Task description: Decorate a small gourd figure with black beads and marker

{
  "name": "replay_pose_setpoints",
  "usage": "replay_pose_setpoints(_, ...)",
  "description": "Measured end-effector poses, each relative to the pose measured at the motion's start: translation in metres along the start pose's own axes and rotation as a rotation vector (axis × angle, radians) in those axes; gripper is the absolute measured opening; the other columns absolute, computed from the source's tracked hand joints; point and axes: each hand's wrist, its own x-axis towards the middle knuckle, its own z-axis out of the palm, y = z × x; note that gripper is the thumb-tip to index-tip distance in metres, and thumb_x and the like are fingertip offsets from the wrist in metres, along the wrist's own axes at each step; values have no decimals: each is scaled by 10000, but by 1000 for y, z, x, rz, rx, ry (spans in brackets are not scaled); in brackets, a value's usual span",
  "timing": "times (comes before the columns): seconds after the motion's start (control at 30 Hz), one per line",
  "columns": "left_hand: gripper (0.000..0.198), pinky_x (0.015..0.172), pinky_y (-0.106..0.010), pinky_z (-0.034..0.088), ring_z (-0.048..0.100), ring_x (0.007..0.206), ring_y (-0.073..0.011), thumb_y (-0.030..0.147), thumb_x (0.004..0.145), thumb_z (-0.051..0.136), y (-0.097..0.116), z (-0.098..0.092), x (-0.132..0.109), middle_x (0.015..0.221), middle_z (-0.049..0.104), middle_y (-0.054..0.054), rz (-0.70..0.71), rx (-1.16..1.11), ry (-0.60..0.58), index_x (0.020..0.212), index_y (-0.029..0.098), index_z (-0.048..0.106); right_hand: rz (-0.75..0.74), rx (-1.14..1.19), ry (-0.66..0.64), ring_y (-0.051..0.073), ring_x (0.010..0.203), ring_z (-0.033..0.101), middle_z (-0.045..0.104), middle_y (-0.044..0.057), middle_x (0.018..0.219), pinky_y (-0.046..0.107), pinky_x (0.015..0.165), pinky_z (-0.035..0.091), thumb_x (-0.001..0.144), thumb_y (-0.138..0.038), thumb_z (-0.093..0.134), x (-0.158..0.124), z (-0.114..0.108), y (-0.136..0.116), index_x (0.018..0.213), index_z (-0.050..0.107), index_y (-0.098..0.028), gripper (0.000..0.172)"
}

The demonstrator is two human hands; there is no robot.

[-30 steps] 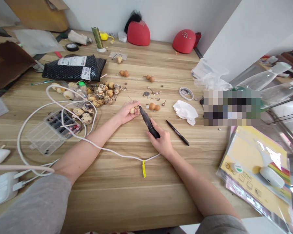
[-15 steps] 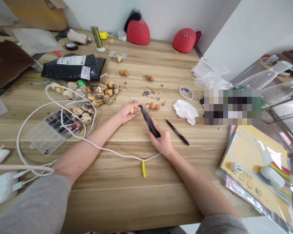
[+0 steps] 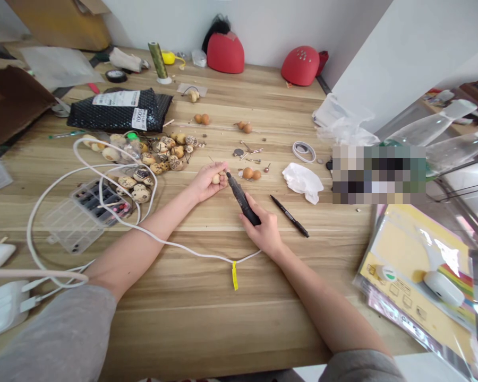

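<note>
My left hand [image 3: 207, 181] is closed round a small tan gourd [image 3: 216, 179], held just above the wooden table [image 3: 207, 307]. My right hand [image 3: 264, 229] grips a black pen-shaped engraving tool [image 3: 242, 199], whose tip touches the gourd. A white cable [image 3: 183, 249] with a yellow tag [image 3: 235, 275] runs from the tool under my left forearm. Two small orange gourds [image 3: 250, 174] lie just right of the tool tip. A black marker [image 3: 289, 216] rests to the right of my right hand.
A pile of patterned gourds [image 3: 159, 159] and a clear bit box [image 3: 83, 212] lie at left. A black bubble mailer [image 3: 119, 110], crumpled tissue [image 3: 302, 182], two red helmets [image 3: 263, 58], loose bits [image 3: 249, 154] and plastic-sleeved booklets [image 3: 418, 276] surround the work spot.
The tool tip has shifted slightly against the gourd; both hands otherwise hold the same position.
</note>
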Motion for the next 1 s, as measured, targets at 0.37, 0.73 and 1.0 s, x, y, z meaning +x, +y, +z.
replay_pose_setpoints(0.37, 250, 476, -152, 393, 482, 484, -29, 189, 652, 768, -4, -2, 0, 636, 583, 3, 24, 85, -26, 655, 107, 532, 22, -6, -5, 195, 857, 692, 675, 91, 1158, 277, 794, 535, 812, -241, 529, 0, -1, -1, 1341, 489, -162, 536)
replay_pose_setpoints(0.73, 272, 485, -154, 402, 482, 478, -27, 173, 626, 777, -4, -3, 1, 643, 594, 1, 27, 96, -10, 644, 110, 513, 12, 12, -3, 202, 850, 693, 698, 78, 1106, 273, 758, 539, 808, -235, 539, 0, 1, 1, 1347, 485, -169, 545)
replay_pose_setpoints(1.0, 267, 466, -148, 386, 478, 466, -28, 141, 619, 767, -4, 1, -1, 619, 586, 0, 22, 67, 9, 630, 112, 502, 17, -13, -3, 202, 836, 694, 696, 83, 1109, 290, 769, 544, 816, -251, 534, 0, 0, 1, 1348, 480, -163, 542)
